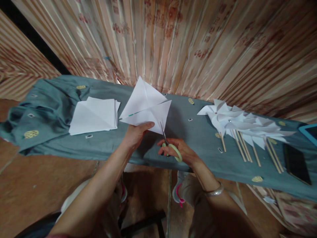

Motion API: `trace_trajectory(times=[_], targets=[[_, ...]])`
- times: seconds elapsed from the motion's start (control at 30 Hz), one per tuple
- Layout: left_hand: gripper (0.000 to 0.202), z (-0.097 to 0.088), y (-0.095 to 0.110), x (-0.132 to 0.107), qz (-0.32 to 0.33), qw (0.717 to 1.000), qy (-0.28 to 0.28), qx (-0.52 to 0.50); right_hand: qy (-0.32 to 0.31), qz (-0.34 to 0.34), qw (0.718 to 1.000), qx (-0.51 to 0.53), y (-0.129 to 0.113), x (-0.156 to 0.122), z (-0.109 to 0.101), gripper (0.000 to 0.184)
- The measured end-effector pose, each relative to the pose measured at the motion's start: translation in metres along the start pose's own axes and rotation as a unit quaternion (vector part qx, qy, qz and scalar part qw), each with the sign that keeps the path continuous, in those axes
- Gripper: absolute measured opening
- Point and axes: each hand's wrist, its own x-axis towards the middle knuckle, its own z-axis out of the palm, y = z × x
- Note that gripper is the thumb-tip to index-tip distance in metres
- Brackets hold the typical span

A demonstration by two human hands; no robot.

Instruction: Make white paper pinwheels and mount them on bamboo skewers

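Observation:
A square sheet of white paper (138,97), turned like a diamond, is pinched at its lower edge by my left hand (137,134), thumb on top. Slits run inward from the sheet's left and right corners, and creases cross it. My right hand (177,148) has its fingers in the pale green handles of a pair of scissors (165,137). The scissor blades point up and reach the paper's lower right edge; one blade shows over the sheet. Left of my left hand lies a stack of white paper sheets (92,115).
Several white paper pinwheels (230,120) with wooden sticks (242,145) lie in a row on the right. Beyond them are a dark phone (296,162) and a blue-edged object (308,130). A grey-green cloth (198,132) covers the narrow table, bunched at its left end. A patterned curtain (160,43) hangs behind.

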Motion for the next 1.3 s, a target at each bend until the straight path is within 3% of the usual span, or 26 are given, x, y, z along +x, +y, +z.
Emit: trace_trajectory(times=[0.63,1.3], targets=[[0.046,-0.0020,-0.0024,0.0010,-0.002,1.000,0.011,0.009,-0.004,-0.002,1.000,0.000,-0.0016,0.0005,0.0002,0.050],[0.053,-0.0037,-0.0036,0.0019,0.005,1.000,0.016,0.018,0.008,-0.016,1.000,0.000,0.0039,0.0012,0.0013,0.043]])
